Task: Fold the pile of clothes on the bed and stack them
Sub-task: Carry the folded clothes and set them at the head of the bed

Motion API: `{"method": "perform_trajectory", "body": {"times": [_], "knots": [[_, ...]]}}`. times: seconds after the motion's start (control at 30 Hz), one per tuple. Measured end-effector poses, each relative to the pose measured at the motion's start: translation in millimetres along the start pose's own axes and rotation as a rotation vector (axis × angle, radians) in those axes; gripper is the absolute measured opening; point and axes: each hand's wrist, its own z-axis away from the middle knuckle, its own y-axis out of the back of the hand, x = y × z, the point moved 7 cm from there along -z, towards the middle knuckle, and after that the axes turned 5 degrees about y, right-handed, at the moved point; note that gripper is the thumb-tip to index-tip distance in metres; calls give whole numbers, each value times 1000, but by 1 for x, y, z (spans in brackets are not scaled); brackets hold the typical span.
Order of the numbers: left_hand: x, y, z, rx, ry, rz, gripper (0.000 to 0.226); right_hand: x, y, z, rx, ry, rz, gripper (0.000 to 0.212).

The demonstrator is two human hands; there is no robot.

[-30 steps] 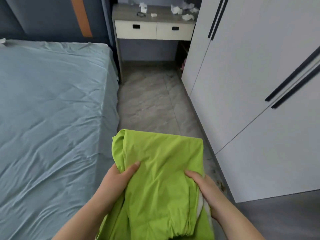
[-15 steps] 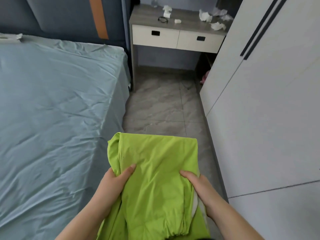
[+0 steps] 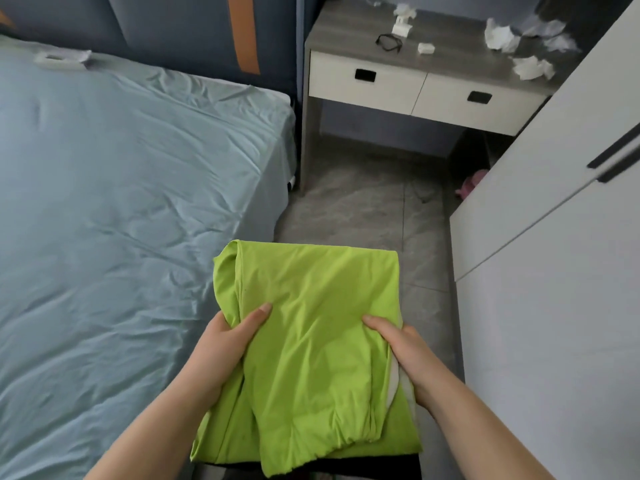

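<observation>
The folded green garment (image 3: pixel 311 341) is held in the air, its long axis running away from the body. Its side edges are gripped, thumbs on top, by the left hand (image 3: pixel 221 344) and the right hand (image 3: pixel 405 355), set apart. The bed (image 3: pixel 104 220) lies left of the left hand, the nearer one; a wardrobe (image 3: pixel 554 289) stands right of the right hand.

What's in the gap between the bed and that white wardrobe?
In the head view: a strip of grey tiled floor, with the green garment held over it by the left hand and right hand.
</observation>
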Motion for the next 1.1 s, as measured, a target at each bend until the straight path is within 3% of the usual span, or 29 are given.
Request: {"method": "perform_trajectory", "body": {"times": [0.23,0.47,0.7,0.87,1.1], "knots": [[91,-6,-113,-11,21,22,56,-93,-16,-114,15,13,25,28],[179,-9,-212,19,14,-13,34,-172,-37,-209,31,7,11,33],[233,-27,-298,88,36,15,29,-236,-35,-312,32,-9,81,37],[266,-52,-358,169,57,104,28,-294,-30,-403,-51,-9,179,37],[290,-58,-409,398,121,270,35,-357,-61,-512,-292,-74,278,25]]}}
